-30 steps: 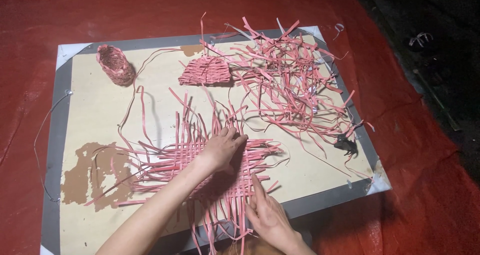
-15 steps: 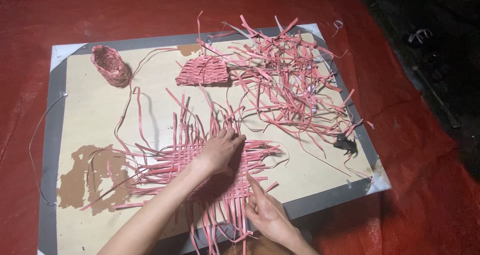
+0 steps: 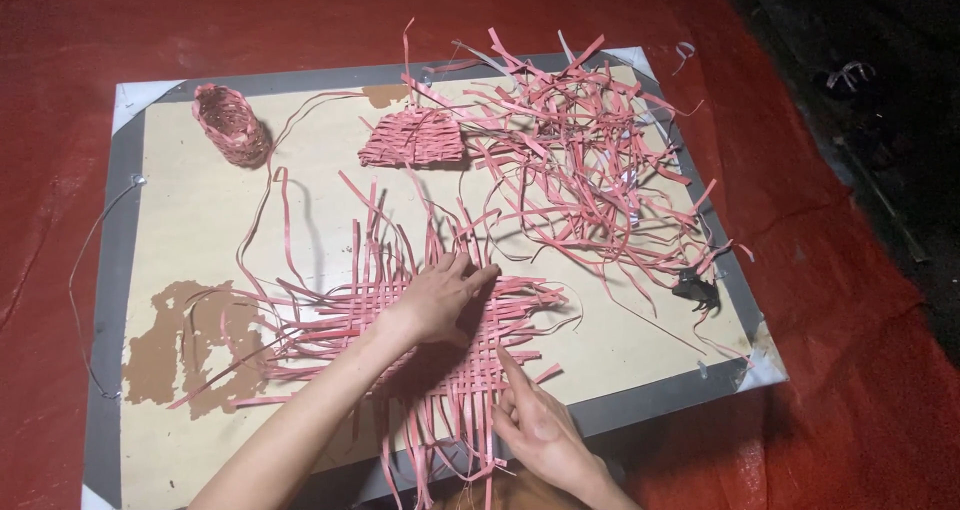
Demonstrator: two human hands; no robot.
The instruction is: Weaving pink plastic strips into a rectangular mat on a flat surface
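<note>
Pink strips form a flat woven mat (image 3: pixel 400 320) lying on the pale board (image 3: pixel 200 220). The left hand (image 3: pixel 440 295) presses flat on the mat's middle, fingers spread apart. The right hand (image 3: pixel 535 425) sits at its near-right edge, fingers loosely together, index touching one strip (image 3: pixel 490 390).

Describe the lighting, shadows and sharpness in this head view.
Head view: light falls on the board in the middle, and the upper right corner drops to near black; the left hand casts a dark shadow on the woven mat; strips stay sharp, no glare.
</note>
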